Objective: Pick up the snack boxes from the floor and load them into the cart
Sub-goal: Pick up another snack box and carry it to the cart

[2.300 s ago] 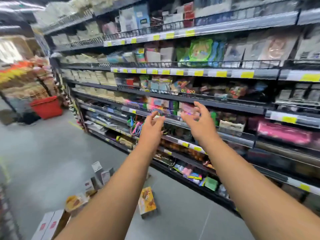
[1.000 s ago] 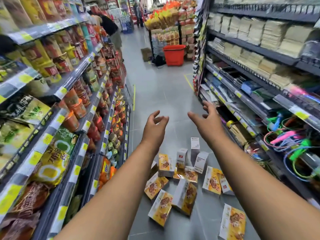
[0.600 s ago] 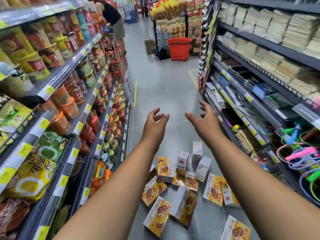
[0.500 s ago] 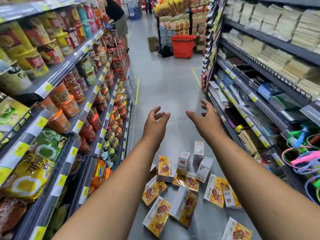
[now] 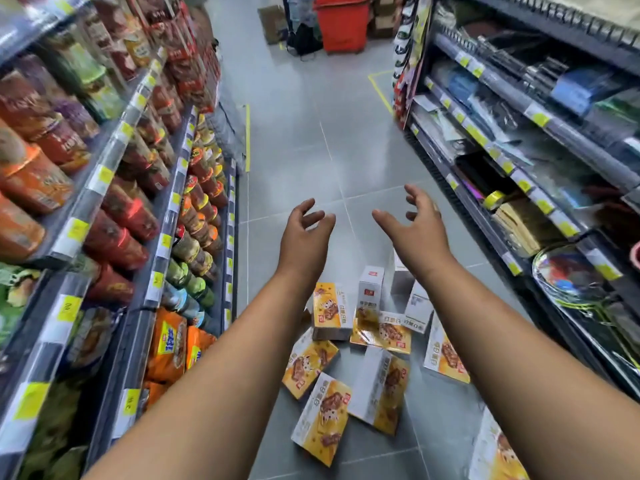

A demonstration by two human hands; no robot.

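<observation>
"Starting with the biggest things, what hems this aisle in?"

"Stocked shelves on the left [image 5: 114, 174] full of cups and packets, shelves on the right [image 5: 540, 116] with stationery, and grey floor [image 5: 311, 140] running up the middle to a red bin [image 5: 343, 22] at the top of the frame."

"And the snack boxes [image 5: 379, 396]?"

"Scattered on the floor in the lower middle, some flat, some on edge, a few leaning on one another. A stray box [image 5: 498, 452] lies apart at the bottom right. No cart shows anywhere in the frame."

"The hands?"

"The left hand [image 5: 303, 240] and right hand [image 5: 414, 233] are both stretched out above the pile, fingers spread and loosely curled, holding nothing and touching no box."

"What could go wrong from here?"

"I judge the leaning boxes the main risk: lifting one may tip its neighbours and send them sliding under the lowest shelf on the right. Grabbing several at once with bare hands could let one slip and dent a corner. With the cart out of view, turning to find it in so narrow an aisle could knock packets off the lower left shelf."
</observation>
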